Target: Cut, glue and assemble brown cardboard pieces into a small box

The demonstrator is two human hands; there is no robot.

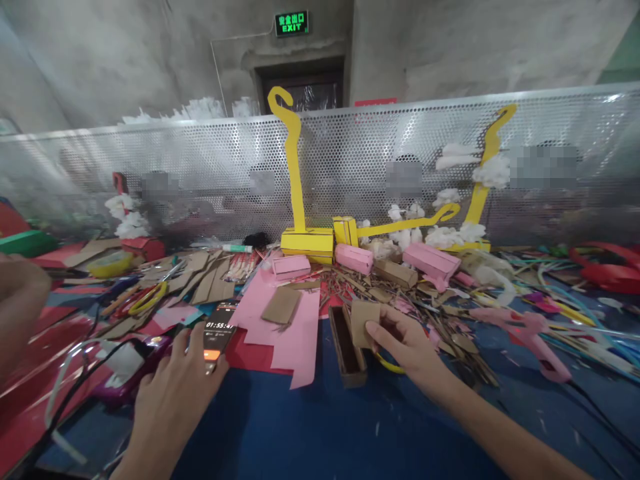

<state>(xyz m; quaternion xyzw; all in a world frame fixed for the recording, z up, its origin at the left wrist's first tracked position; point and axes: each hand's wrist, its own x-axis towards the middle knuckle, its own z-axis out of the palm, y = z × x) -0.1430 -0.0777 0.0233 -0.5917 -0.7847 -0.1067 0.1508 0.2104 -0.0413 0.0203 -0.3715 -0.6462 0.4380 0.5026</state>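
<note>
My right hand (403, 340) pinches a small brown cardboard piece (363, 323) between thumb and fingers. The piece stands over the right edge of an open, narrow cardboard box (349, 377). A yellow-handled thing (390, 364) lies partly hidden below that hand. My left hand (175, 380) is on a smartphone (220, 323) with a lit timer screen, its fingers at the left edge and the thumb near the lower right. To the phone's right is pink paper (305, 340) with a brown cardboard piece (281, 305) on it.
A pink glue gun (533, 333) with a black cord lies at right. Yellow hooked paper shapes (295, 173) stand before a perforated metal divider (225, 167). Pink boxes (431, 263) and cardboard scraps (215, 277) cover the back. Another person's hand (17, 307) shows at far left, near a purple power strip (127, 373).
</note>
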